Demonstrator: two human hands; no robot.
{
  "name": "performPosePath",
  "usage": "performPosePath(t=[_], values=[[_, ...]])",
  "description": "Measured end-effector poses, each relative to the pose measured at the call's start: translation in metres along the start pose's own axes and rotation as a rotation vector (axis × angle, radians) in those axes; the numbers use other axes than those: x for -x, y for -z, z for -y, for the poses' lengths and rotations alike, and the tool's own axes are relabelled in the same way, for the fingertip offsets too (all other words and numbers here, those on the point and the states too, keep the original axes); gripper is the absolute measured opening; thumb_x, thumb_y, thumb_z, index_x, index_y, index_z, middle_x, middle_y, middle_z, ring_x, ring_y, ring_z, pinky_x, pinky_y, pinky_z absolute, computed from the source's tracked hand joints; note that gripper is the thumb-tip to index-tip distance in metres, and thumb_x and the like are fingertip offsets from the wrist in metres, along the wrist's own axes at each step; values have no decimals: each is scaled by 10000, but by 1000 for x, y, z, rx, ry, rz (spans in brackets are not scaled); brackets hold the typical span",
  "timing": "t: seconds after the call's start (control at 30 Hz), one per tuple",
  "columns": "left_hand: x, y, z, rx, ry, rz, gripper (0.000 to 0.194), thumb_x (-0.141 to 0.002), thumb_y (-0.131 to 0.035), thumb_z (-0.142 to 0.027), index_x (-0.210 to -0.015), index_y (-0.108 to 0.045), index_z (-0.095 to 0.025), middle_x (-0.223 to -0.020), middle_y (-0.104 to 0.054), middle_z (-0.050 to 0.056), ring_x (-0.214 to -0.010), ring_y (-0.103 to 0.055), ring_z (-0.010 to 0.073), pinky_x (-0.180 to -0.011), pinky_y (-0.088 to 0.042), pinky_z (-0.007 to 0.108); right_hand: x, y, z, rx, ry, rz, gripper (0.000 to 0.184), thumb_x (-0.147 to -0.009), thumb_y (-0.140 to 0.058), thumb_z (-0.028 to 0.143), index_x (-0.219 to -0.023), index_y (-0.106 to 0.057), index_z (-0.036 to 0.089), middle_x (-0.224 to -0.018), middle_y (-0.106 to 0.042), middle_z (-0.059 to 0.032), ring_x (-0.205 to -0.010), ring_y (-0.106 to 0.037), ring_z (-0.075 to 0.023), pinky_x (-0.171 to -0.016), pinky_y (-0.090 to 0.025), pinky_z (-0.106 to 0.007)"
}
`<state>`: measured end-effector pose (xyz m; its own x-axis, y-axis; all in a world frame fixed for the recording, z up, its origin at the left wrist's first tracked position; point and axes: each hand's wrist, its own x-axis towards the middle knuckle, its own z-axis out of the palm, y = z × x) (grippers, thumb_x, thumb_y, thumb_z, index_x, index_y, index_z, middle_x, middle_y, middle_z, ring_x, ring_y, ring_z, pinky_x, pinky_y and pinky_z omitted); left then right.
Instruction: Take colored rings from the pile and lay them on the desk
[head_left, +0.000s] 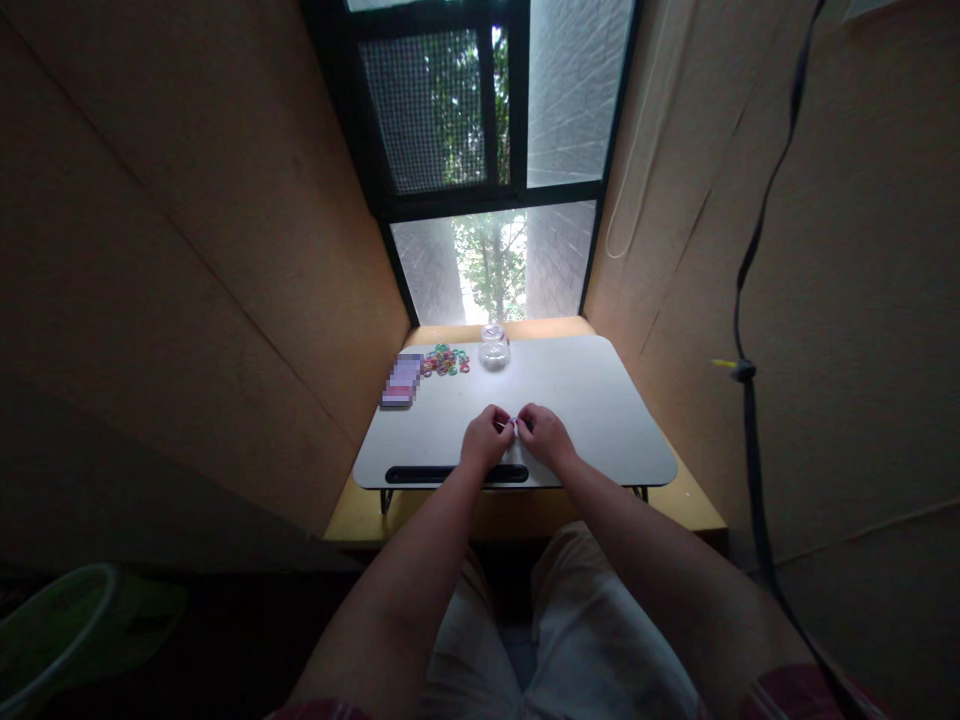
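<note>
My left hand (487,438) and my right hand (546,435) meet fingertip to fingertip just above the white lap table (600,400), near its front edge. Both are closed in a pinch on a small purple-and-white band (514,421), stretched between the fingertips and mostly hidden by them. Farther back lies a loose pile of small coloured rings (448,360), which look like hair ties in green, pink, red and yellow. Right of the pile stands a clear plastic jar (494,350), with something pinkish near its top.
A phone (402,381) with a blurred screen lies at the table's left edge. A black slot (424,474) runs along the front edge. Beyond is a window (491,265), with walls close on both sides. A dark strap (750,430) hangs at right; a green basket (82,630) is lower left.
</note>
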<state>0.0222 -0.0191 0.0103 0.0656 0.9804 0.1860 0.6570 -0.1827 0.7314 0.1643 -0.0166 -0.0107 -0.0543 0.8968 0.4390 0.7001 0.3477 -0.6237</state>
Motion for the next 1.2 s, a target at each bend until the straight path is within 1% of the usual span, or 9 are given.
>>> performPosePath(t=[0.47, 0.73, 0.97, 1.07, 1.2], values=[[0, 0, 3, -7, -29, -5, 115, -787, -580, -310, -824, -595, -202, -718, -648, -5, -634, -560, 114, -605, -383, 231, 1, 1, 1, -3, 16, -17, 76, -809, -521, 238, -771, -568, 193, -722, -581, -12, -699, -509, -144, -670, -378, -253], [0, 0, 3, -31, -38, 14, 127, -787, -577, -308, -827, -612, -193, -717, -646, -3, -635, -552, 111, -594, -372, 224, 1, 1, 1, -19, 24, -4, 103, -813, -546, 269, -803, -614, 192, -728, -610, -18, -715, -531, -147, -691, -395, -258], [-2, -2, 6, -59, -65, 36, 161, -790, -570, -329, -839, -644, -195, -717, -652, -1, -639, -553, 109, -592, -374, 222, 0, -2, -3, -72, 30, -11, 147, -797, -544, 207, -891, -657, 197, -852, -664, -36, -811, -572, -163, -777, -424, -278], [-3, -3, 9, -46, -84, 48, 173, -790, -563, -332, -853, -662, -205, -729, -666, 0, -643, -562, 112, -595, -380, 223, 0, -3, -4, -78, 32, -17, 162, -790, -540, 185, -898, -660, 197, -873, -668, -40, -834, -575, -169, -799, -425, -284], [-4, -4, 12, -48, -105, 60, 206, -789, -558, -339, -886, -685, -210, -765, -686, 9, -672, -581, 125, -625, -401, 232, 0, -2, -3, -61, 46, 1, 153, -783, -532, 155, -859, -655, 203, -858, -661, -34, -843, -567, -172, -808, -415, -289]])
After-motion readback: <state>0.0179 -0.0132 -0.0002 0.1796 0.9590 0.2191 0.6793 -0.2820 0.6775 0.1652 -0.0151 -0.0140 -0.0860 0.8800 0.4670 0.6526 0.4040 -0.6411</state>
